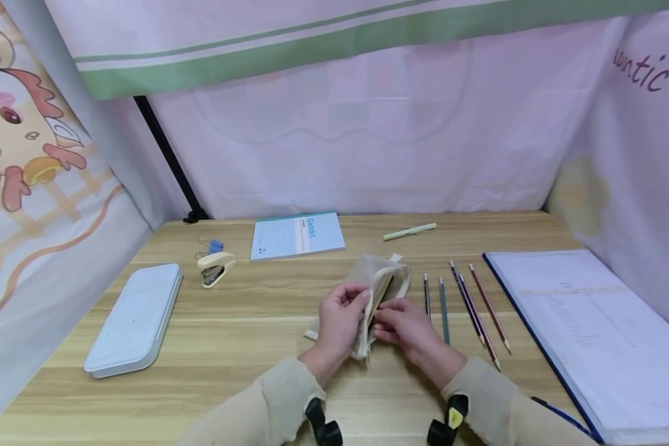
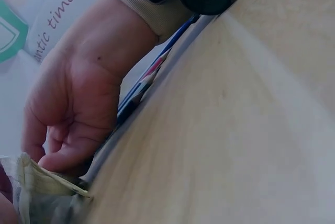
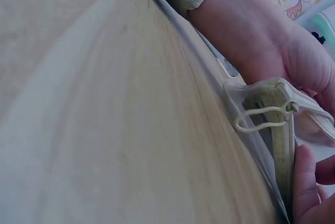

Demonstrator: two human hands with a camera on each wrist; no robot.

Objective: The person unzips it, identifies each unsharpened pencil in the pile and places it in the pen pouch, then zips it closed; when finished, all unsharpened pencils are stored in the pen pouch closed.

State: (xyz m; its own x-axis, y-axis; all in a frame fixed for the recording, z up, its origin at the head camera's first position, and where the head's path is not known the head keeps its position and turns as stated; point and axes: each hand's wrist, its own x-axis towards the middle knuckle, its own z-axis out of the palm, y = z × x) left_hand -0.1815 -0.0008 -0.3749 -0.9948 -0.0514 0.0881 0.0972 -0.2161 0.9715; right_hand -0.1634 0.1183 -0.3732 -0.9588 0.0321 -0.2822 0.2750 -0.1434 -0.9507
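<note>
A translucent zip pouch (image 1: 370, 271) with a pale zipper stands on edge at the table's middle, its mouth parted. Thumb and fingers of my left hand (image 1: 340, 319) pinch its left side near the zipper. At the mouth's right edge, my right hand (image 1: 412, 328) has its fingers curled in against the pouch, thumb close to the zipper. In the right wrist view a cord loop (image 3: 261, 119) hangs from the pouch's near end. What lies inside the pouch is mostly hidden. Several pencils (image 1: 468, 310) lie just right of my right hand.
A white case (image 1: 136, 319) lies at left, with a cream stapler (image 1: 216, 268) and blue binder clip (image 1: 215, 246) beyond it. Behind are a blue notebook (image 1: 298, 236) and pale green pen (image 1: 409, 231). Papers in a blue-edged folder (image 1: 585, 328) cover the right side, near a blue pen (image 1: 563, 416).
</note>
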